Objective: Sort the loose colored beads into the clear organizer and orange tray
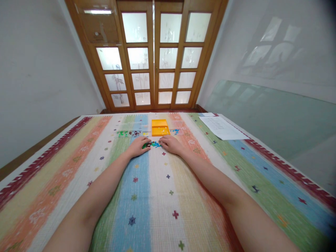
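A small loose pile of beads or similar tiny pieces (155, 144), in green, dark red and blue, lies on the striped tablecloth between my hands. My left hand (138, 146) rests at the pile's left edge, thumb and fingers apart around the green and dark red pieces. From the right, my right hand (172, 145) reaches to the blue pieces with its fingertips drawn together; whatever is in them is too small to make out. Just beyond stands an open yellow case (159, 123) with a few pale pieces in its near half.
Clear trays left of the case hold green pieces (122, 133), dark red pieces (135, 133) and yellow pieces (145, 134). Blue pieces (175, 131) sit in another on its right. Printed paper (223, 127) lies at the far right, near a glass panel (262, 115) against the wall.
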`<state>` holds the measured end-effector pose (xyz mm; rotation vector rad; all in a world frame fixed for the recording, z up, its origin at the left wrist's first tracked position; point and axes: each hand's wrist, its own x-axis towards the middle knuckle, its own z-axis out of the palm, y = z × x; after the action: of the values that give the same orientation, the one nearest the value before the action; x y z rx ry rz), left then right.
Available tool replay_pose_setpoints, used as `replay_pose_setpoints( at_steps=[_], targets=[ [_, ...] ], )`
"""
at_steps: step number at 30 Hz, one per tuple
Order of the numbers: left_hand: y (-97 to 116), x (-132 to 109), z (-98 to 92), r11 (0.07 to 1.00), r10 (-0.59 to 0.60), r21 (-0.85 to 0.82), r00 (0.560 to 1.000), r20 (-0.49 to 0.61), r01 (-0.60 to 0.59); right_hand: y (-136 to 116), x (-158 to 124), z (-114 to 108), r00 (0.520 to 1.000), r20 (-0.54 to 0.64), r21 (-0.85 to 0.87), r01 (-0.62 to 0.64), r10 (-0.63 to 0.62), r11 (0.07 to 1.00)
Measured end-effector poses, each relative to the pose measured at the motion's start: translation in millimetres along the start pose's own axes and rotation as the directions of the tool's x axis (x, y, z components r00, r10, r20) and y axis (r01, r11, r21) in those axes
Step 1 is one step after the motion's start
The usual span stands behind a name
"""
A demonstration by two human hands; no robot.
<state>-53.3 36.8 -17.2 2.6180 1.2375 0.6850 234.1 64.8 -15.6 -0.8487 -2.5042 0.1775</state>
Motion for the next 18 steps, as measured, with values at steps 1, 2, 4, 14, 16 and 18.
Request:
replay_pose_setpoints(
  at_steps=[1, 2, 4, 14, 16, 18],
  targets=[
    [0.1, 0.3, -0.1, 1.0, -0.001, 0.0, 1.0, 0.002, 0.001, 0.2, 0.1, 0.1, 1.0, 0.006, 0.003, 0.013, -0.013, 1.0],
    [0.1, 0.6, 0.0, 1.0, -0.003, -0.002, 1.0, 0.003, 0.003, 0.4, 0.3, 0.3, 1.0, 0.011, 0.007, 0.022, -0.022, 1.0],
    [0.0, 0.9, 0.8, 1.0, -0.01, -0.005, 1.0, 0.0, 0.01, 0.7, 0.6, 0.8, 0.999, 0.018, 0.007, 0.032, -0.032, 0.999],
    [-3.9, 1.4, 4.0, 1.0, -0.018, -0.026, 0.999, -0.029, 0.017, -4.2, 3.4, 3.2, 0.999, 0.009, -0.028, 0.04, -0.04, 0.999],
    [-3.9, 1.2, 3.9, 1.0, -0.016, -0.02, 0.999, -0.03, 0.016, -5.0, 3.5, 2.9, 0.999, 0.01, -0.04, 0.052, -0.051, 0.998],
    [-4.1, 0.8, 4.0, 1.0, -0.007, -0.009, 0.999, -0.031, 0.006, -5.1, 3.2, 2.9, 0.998, 0.0, -0.055, 0.067, -0.067, 0.996]
  ],
)
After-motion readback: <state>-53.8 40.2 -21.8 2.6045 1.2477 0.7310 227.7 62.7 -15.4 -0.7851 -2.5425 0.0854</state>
